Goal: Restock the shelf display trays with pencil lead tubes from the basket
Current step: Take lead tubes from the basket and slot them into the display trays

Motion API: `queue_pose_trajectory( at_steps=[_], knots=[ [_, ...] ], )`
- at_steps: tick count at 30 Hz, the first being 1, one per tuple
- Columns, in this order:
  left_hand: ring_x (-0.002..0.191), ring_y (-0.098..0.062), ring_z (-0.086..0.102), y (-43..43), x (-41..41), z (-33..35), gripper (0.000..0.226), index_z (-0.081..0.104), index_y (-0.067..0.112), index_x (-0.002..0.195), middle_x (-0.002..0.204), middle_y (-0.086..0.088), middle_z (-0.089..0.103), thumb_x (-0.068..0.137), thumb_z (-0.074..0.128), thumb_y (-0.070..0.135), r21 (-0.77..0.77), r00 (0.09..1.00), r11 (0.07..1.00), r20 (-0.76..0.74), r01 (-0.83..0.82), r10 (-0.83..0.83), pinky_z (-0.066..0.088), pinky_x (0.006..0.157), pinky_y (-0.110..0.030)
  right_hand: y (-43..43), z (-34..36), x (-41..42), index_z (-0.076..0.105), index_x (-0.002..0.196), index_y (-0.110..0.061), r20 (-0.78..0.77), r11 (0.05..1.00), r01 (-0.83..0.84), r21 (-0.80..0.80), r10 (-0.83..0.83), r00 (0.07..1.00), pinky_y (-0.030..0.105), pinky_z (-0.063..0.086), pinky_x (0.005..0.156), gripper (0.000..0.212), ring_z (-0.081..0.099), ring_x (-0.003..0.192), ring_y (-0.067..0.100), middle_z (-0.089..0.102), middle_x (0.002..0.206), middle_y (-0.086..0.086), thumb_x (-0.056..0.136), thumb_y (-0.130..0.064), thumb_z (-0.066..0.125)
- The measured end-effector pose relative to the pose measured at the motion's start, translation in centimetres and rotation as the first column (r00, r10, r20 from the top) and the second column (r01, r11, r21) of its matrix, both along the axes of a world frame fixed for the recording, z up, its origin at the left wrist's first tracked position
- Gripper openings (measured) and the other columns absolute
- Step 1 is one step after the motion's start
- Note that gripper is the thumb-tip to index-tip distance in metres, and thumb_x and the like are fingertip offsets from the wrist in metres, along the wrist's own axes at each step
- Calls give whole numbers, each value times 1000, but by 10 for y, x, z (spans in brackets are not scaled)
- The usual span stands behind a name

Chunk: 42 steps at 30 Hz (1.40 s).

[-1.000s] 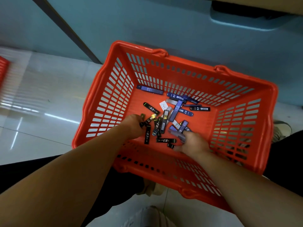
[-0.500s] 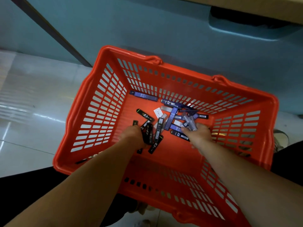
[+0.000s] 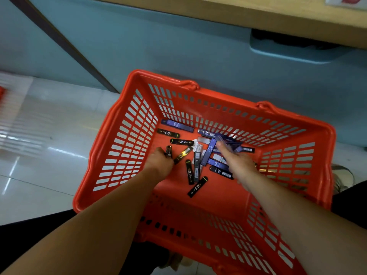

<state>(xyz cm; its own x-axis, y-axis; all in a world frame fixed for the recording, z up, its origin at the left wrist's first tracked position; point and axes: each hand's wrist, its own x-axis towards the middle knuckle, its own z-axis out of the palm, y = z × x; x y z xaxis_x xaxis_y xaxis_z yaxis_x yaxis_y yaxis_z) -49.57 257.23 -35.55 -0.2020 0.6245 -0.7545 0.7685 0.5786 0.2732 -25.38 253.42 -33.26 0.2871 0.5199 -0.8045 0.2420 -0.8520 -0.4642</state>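
An orange plastic basket (image 3: 127, 139) stands on the floor with several pencil lead tubes scattered on its bottom. Black tubes (image 3: 181, 142) lie toward the left, blue tubes (image 3: 177, 125) toward the back and right. Both hands are down inside the basket. My left hand (image 3: 159, 162) is curled and grips black tubes (image 3: 169, 151) that stick out past its fingers. My right hand (image 3: 237, 160) reaches toward the back wall and holds a bundle of blue tubes (image 3: 228, 141); its fingertips are hidden among them.
A pale blue cabinet front (image 3: 178, 46) rises behind the basket, with a recessed handle (image 3: 297, 50) at upper right under a wooden shelf edge (image 3: 258, 14). Glossy white floor tiles (image 3: 39, 155) spread to the left. A shoe (image 3: 342, 176) shows at the right.
The right hand has moved from the near pile toward the back wall, carrying blue tubes. The left hand has shifted left with black tubes; a few black tubes now lie loose mid-basket.
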Motion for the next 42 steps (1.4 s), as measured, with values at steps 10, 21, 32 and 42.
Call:
queue_pose_trajectory(
  at_steps=[10,21,32,42],
  knots=[
    [114,-23,62,0,8,-13,59,54,19,134,121,-2,64,87,80,44,-20,998,1000,55,21,-20,54,98,-39,1,-7,16,56,127,-21,-269,987,116,-111,-142,953,30,38,51,26,47,59,17,53,76,4,109,-38,47],
    [115,-25,62,-4,27,-6,53,42,12,143,136,-10,47,99,67,29,76,923,920,-6,385,-385,51,99,-35,3,3,18,68,129,-18,-522,951,187,-247,-293,801,35,48,62,34,49,64,20,53,82,4,100,-26,53],
    [70,-13,57,-9,32,2,19,71,20,105,87,-2,68,102,58,33,-90,973,982,176,165,-147,43,53,-25,2,-16,14,51,140,-28,159,942,-330,62,317,935,46,55,93,87,65,114,25,60,140,-4,67,-39,96],
    [74,-23,64,-21,55,-3,31,61,13,120,97,-12,71,96,46,2,-132,915,976,346,-173,209,52,61,-30,2,-24,19,51,125,-33,278,929,-371,17,352,894,37,50,76,69,64,96,23,64,106,-8,71,-36,94]
  ],
)
